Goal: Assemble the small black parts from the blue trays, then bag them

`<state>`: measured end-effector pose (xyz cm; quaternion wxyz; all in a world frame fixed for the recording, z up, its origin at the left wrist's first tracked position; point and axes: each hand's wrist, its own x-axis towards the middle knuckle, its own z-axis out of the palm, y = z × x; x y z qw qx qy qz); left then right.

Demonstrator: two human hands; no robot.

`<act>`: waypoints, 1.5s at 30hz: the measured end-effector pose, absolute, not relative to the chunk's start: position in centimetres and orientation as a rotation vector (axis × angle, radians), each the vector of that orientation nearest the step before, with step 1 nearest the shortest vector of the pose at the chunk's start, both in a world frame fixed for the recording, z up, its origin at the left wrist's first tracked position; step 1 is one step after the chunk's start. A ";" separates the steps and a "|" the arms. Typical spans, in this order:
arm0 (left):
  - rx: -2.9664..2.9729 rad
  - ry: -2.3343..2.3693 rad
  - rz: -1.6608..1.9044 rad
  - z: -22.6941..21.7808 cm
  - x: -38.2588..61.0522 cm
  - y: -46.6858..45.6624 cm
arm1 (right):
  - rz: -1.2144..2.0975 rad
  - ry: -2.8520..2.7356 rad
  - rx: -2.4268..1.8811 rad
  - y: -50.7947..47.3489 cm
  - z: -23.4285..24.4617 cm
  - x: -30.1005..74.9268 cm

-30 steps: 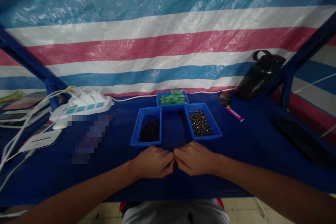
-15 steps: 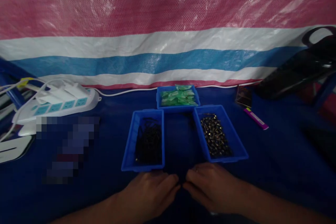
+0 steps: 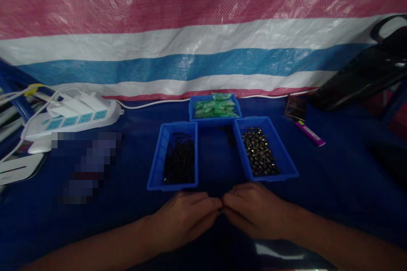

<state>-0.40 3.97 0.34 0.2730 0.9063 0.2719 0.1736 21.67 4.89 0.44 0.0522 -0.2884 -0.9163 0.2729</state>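
The left hand (image 3: 190, 216) and the right hand (image 3: 254, 209) are close together over the near part of the blue desk (image 3: 337, 186), and their tips meet in the middle. The fingers on both hands are bent in. I cannot tell if they pinch something tiny, because the backs of the hands hide it.

Just past the left hand is the left box (image 3: 156, 161), which is blue and has thin black pieces (image 3: 179, 159) in it. Just past the right hand is the right box (image 3: 288, 176), also blue, with lots of little shiny metal bits (image 3: 259, 152). These two boxes stand in front of the hands, with a gap between them. Behind the gap is the back box (image 3: 216, 123), full of green packets (image 3: 216, 109).

Far over on the left is a white power strip (image 3: 70, 125) with fat white plugs (image 3: 92, 101) in it. Near it lies a long thing (image 3: 98, 156) that is too blurry to name. On the right, a purple stick (image 3: 310, 133) touches or almost touches a small dark box (image 3: 295, 108). Beside that, a big black bottle (image 3: 356, 76) leans over. A white cord (image 3: 152, 105) runs along the back, below a striped sheet (image 3: 190, 8).
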 end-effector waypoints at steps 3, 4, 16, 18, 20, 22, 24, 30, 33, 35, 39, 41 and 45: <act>2.382 0.714 0.459 0.4 -0.2 4.1 | 0.804 -2.778 -0.875 4.9 0.4 21.7; 2.365 0.713 0.449 0.5 -0.2 4.1 | 0.802 -2.777 -0.879 4.9 0.4 21.8; 2.335 0.808 0.402 0.3 -0.6 3.9 | 0.916 -2.688 -0.931 4.8 1.3 21.7; 2.342 0.827 0.412 0.1 -0.7 3.9 | 0.885 -2.700 -0.969 4.7 1.3 21.6; 2.355 0.835 0.412 0.1 -0.5 3.9 | 0.849 -2.718 -0.978 4.7 1.2 21.6; 2.405 0.840 0.381 0.2 -0.3 3.8 | 0.798 -2.733 -0.989 4.6 1.2 21.7; 2.508 0.840 0.292 0.5 0.1 3.7 | 0.746 -2.755 -0.993 4.5 1.2 21.8; 2.827 0.787 -0.004 0.9 1.3 3.2 | 0.698 -2.851 -0.988 4.4 1.8 22.2; 2.876 0.815 0.071 0.6 1.5 3.1 | 0.693 -2.837 -1.053 4.4 2.0 22.1; 2.813 0.876 0.177 0.6 1.3 3.1 | 0.682 -2.827 -1.079 4.5 2.0 22.0; 2.593 0.931 0.331 0.6 0.7 3.6 | 0.689 -2.759 -1.151 4.4 1.7 22.0; 2.518 0.944 0.380 0.6 0.4 3.7 | 0.722 -2.720 -1.179 4.4 1.5 21.9; 2.434 1.013 0.417 0.3 0.3 3.7 | 0.763 -2.689 -1.203 4.3 1.2 21.8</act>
